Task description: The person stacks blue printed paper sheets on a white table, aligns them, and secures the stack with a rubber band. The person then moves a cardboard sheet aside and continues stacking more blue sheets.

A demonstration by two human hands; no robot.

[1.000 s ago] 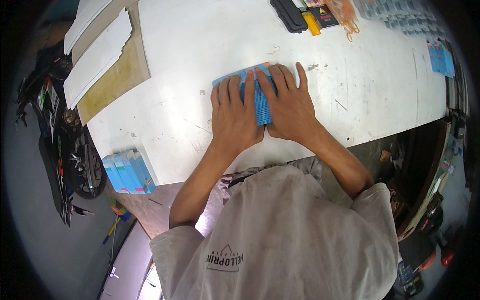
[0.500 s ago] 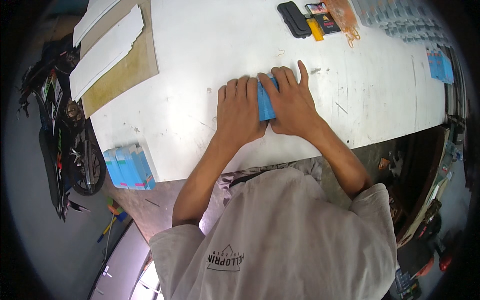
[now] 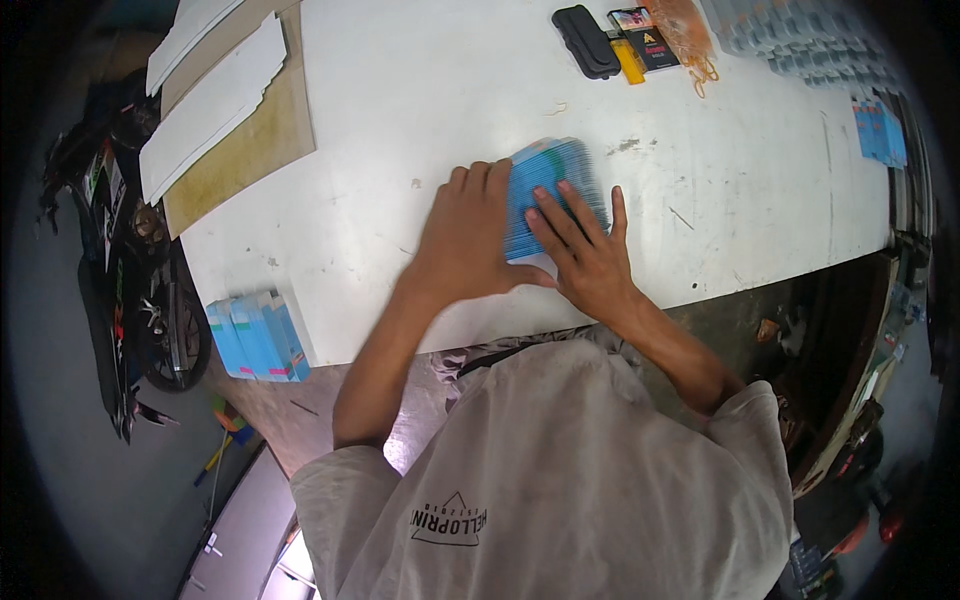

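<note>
A stack of thin blue flat pieces, like cards or flattened cartons (image 3: pixel 550 165), lies fanned out in fine ridges on the white table. My left hand (image 3: pixel 465 235) holds its left end, with the fingers together along that side and the thumb stretched along the near edge. Spread fingers of my right hand (image 3: pixel 585 245) rest flat on top of the fanned pieces. What the left fingertips touch is partly hidden.
Blue stacks stand at the table's left front corner (image 3: pixel 258 335) and right edge (image 3: pixel 880 132). Torn white board (image 3: pixel 215 120) lies far left. A black case (image 3: pixel 585 42), yellow lighter (image 3: pixel 628 60), small black pack (image 3: pixel 655 50) and clear plastic trays (image 3: pixel 800 45) sit at the back.
The blue stack, squeezed between both hands before, is now fanned out toward the right. My right hand has moved nearer and right, its fingers opening over the pieces.
</note>
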